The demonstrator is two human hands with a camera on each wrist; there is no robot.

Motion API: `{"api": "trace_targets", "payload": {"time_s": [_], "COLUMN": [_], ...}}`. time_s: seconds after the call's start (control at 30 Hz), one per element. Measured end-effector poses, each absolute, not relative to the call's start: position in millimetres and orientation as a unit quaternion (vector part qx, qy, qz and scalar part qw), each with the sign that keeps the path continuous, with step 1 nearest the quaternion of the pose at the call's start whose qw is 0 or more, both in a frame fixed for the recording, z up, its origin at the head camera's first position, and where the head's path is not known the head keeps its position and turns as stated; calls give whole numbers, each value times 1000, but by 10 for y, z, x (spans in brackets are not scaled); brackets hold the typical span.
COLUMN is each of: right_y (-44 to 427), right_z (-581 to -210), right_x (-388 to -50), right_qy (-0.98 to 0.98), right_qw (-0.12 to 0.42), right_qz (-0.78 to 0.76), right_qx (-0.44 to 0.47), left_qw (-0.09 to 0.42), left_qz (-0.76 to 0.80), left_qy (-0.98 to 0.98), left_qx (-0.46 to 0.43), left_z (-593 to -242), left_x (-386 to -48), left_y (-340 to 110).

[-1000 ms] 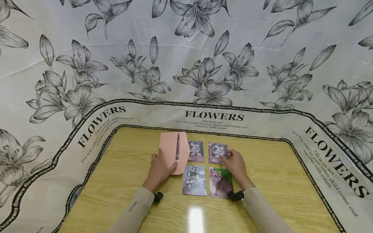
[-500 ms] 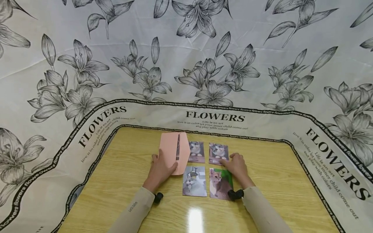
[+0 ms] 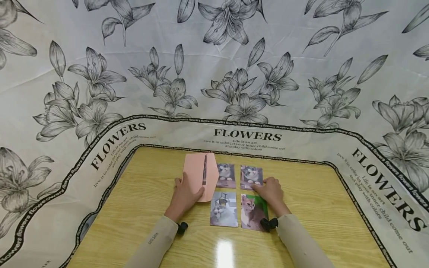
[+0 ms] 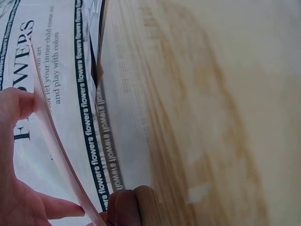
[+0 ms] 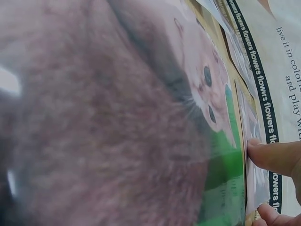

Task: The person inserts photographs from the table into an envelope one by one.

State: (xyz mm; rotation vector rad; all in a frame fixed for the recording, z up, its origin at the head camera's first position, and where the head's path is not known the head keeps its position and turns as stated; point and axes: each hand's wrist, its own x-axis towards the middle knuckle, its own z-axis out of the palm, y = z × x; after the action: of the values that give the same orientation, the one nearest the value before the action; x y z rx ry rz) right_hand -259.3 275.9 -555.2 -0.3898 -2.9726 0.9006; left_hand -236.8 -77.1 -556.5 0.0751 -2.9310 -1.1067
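My left hand [image 3: 182, 195] grips a pink envelope [image 3: 193, 172], thumb on its near face and fingers at its left side. A dark strip shows inside the envelope's opening. In the left wrist view the envelope [image 4: 59, 146] stands edge-on, tilted above the table. My right hand [image 3: 272, 193] touches the lower right part of a cat photo [image 3: 249, 174], which lies flat. The right wrist view shows the thumb [image 5: 273, 155] straight against that photo's near edge. Nearer lie a ginger cat photo [image 3: 251, 214] and a grey-white cat photo [image 3: 223, 214].
Another cat photo [image 3: 226, 176] lies beside the envelope, partly covered by it. The photos make two rows on a yellow wood-grain table [image 3: 318, 201]. A flower-printed cloth [image 3: 248, 134] rises round the table's back and sides. Black wrist cameras [image 3: 269, 224] sit close to the sleeves.
My right hand has slid from the photo's right side down to its lower right corner, its fingers drawing nearer me. The left hand and envelope stay in place.
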Motion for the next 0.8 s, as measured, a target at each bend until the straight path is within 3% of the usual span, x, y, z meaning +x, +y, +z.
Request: {"api": "trace_targets", "payload": {"time_s": [0.33,0.8], "right_y": [2721,2894], "right_z": [-5577,-5504], "right_x": [-2578,-2670], "right_qy": [-937,-920], "right_qw": [20,-11], "right_qz": [322,380], "right_qx": [-135,-95], "left_qw": [7,4], "left_qz": [-354,-356], "left_qy": [-935,-934], "left_qx": [19,22], "left_z": [-5591,-5552], "left_x": [-2367,-2355], "left_y": [-759,-764]}}
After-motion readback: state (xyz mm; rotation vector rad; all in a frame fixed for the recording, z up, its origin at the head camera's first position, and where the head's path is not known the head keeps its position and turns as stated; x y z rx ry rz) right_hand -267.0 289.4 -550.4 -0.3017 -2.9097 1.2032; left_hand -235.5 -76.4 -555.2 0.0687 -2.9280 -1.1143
